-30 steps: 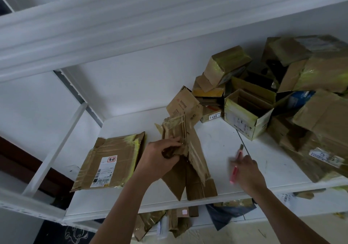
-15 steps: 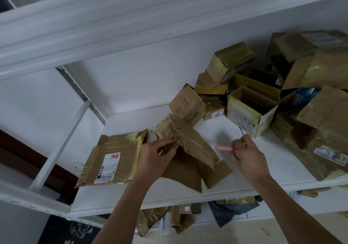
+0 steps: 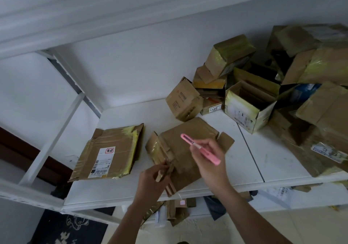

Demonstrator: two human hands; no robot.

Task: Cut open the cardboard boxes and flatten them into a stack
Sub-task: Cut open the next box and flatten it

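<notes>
Cardboard box [image 3: 190, 149] lies flattened, its near edge pinched by left fingers [image 3: 162, 168].

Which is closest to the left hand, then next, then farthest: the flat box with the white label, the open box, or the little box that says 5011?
1. Flat brown cardboard box with white label, just left of the left hand.
2. Small cardboard box marked 5011, farther back, right.
3. Open yellow-taped cardboard box, farthest right.

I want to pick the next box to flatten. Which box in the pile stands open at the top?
The yellow-taped box at the pile's front, right of the small box labelled 5011: its top gapes open, showing its dark inside.
</notes>
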